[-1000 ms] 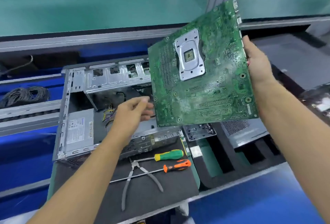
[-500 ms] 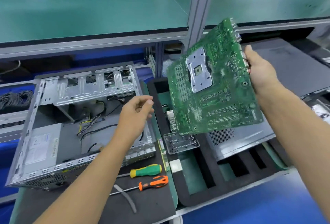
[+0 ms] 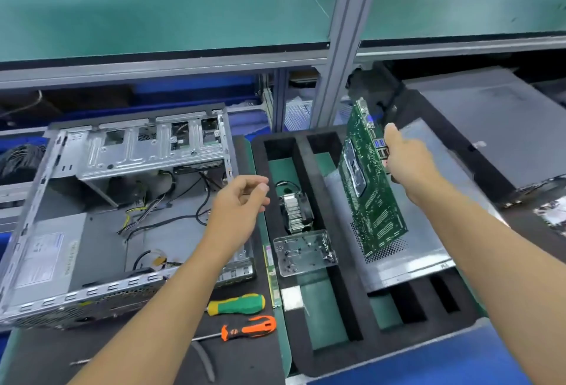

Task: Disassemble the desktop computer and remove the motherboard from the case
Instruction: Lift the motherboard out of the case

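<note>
**benchrat:** where's the board sitting relative to your hands?

**me:** Going big to small: the case (image 3: 92, 231) lies open on the left of the worktop (image 3: 46, 351), cables loose inside, nothing mounted on its floor. The motherboard (image 3: 372, 188) is out and off to the right, up on edge over the grey side panel (image 3: 422, 231), which lies across the black foam tray (image 3: 346, 323). My right hand (image 3: 410, 161) grips the board by its port edge, thumb up along the connectors. My left hand (image 3: 242, 200) is between case and tray, fingers loosely curled, holding nothing, well apart from the board.

**benchrat:** any brand or model readable?

**me:** Nope. There's a white label on the power supply (image 3: 46, 256) in the case, but the print is too blurry. Board markings are too small as well.
</note>
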Tool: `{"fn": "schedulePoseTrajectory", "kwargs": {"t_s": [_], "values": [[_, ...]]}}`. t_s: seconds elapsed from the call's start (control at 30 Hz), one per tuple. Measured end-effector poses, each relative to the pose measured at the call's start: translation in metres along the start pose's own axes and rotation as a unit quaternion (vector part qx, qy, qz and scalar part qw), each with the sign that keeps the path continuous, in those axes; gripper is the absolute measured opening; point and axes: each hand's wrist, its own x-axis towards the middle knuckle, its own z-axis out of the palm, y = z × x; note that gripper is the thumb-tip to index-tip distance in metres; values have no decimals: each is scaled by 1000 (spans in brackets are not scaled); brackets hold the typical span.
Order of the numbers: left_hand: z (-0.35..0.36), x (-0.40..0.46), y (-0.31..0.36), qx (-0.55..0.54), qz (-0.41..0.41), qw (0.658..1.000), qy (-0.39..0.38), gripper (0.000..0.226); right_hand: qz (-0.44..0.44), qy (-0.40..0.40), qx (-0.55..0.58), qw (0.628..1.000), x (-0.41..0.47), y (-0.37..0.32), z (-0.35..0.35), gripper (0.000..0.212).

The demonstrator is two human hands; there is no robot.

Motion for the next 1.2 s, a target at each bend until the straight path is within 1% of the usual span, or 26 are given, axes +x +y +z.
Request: {"fn": "schedulePoseTrajectory", "kwargs": {"t_s": [0.13,0.27,0.33,0.57,0.67,0.77,0.87,1.03,1.13,1.2], "values": [[4,2,-3,-6,1,1000,7,14,-12,-17,-63,998,9,16,15,69],[4,3,-4,-2,2,1000,4,15,-8,-49,-86,995,14,32,32,65],[3,3,-4,-4,0,1000,11,16,-10,-53,-89,995,15,38,40,66],[4,2,-4,2,3,1000,18,15,-53,-79,-140,986,15,42,71,69],[3,2,-5,5,4,1000,19,16,-45,-90,-149,984,23,47,72,69],[3,1,-6,2,4,1000,20,16,-3,-98,-142,985,30,59,65,72],[5,1,-6,11,6,1000,17,16,5,-94,-138,986,30,65,59,67],[5,2,-5,20,1,1000,13,16,13,-140,-139,980,24,52,58,58],[5,3,-4,19,0,1000,8,16,-5,-125,-140,982,22,46,58,44],[6,4,-4,18,0,1000,7,16,-2,-117,-147,982,21,44,56,45]]}}
